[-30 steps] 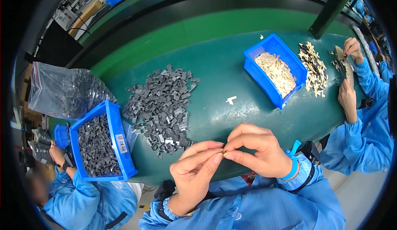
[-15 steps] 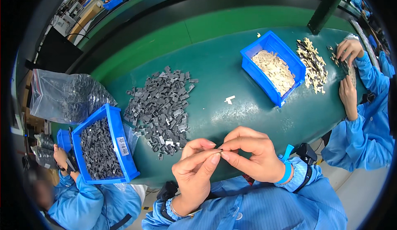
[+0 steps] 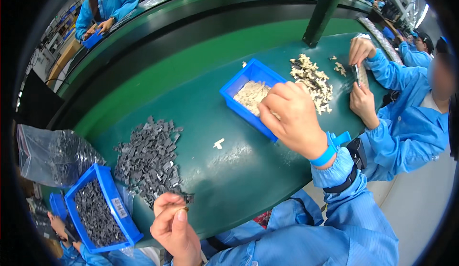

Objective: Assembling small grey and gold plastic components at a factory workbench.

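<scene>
My left hand [image 3: 177, 230] is at the near edge of the table, thumb and forefinger pinched on a small brownish piece [image 3: 186, 209] too small to identify. Just beyond its fingertips is a small dark grey part [image 3: 189, 198]. My right hand [image 3: 295, 120] reaches over the right side of a blue bin [image 3: 232, 101] of flat cream-coloured pieces [image 3: 252, 95]. Its fingers are curled together with the tips turned away, so anything in them is hidden. Right behind that hand lies a heap of cream and black pieces [image 3: 313, 82].
A dark grey heap of small parts [image 3: 149, 161] lies at left, beside another blue bin [image 3: 136, 235] and a clear plastic bag [image 3: 45, 153]. One cream piece [image 3: 219, 143] lies mid-table. A co-worker's hands [image 3: 362, 96] work at right; a green post [image 3: 322, 17] stands behind.
My hands, which were together over one small piece, have parted. The right has gone far and right to the cream bin; the left stays near the edge. The view has shifted rightward.
</scene>
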`<state>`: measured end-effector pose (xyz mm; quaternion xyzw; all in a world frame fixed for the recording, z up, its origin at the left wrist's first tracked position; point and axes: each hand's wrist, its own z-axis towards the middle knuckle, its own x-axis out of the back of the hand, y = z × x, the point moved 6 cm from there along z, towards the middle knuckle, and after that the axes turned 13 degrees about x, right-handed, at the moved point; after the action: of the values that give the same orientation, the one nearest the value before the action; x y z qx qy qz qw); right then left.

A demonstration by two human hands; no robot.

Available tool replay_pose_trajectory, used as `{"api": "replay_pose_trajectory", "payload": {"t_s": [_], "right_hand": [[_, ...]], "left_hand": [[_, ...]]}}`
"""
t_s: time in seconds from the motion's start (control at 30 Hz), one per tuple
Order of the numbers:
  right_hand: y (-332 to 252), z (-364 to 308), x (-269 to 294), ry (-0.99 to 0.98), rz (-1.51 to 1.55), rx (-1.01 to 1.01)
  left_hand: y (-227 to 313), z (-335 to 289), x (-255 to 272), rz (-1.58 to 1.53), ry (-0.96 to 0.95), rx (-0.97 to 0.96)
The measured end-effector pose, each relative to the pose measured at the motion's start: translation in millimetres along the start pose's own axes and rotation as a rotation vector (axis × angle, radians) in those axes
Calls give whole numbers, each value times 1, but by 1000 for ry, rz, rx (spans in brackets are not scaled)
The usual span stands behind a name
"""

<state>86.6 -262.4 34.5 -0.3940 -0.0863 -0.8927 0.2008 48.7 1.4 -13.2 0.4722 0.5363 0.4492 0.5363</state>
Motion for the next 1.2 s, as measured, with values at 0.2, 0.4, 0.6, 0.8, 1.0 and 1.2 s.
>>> {"api": "replay_pose_trajectory", "payload": {"t_s": [0.2, 0.4, 0.6, 0.8, 1.0, 1.2], "right_hand": [[22, -12, -4, -28, -4, -20], [75, -46, 42, 271, -197, -248], [131, -91, 36, 248, -57, -482], [11, -44, 25, 274, 782, -466], [-101, -19, -32, -245, 1499, -284], [-126, -24, -51, -537, 1696, -327]], "left_hand": [[16, -6, -7, 136, 57, -85], [22, -10, -5, 187, 41, -105], [33, -18, -4, 495, 34, -331], [47, -46, -11, 985, 53, -842], [42, -57, -15, 1132, -54, -1101], [36, -63, -11, 1179, -91, -1088]]}}
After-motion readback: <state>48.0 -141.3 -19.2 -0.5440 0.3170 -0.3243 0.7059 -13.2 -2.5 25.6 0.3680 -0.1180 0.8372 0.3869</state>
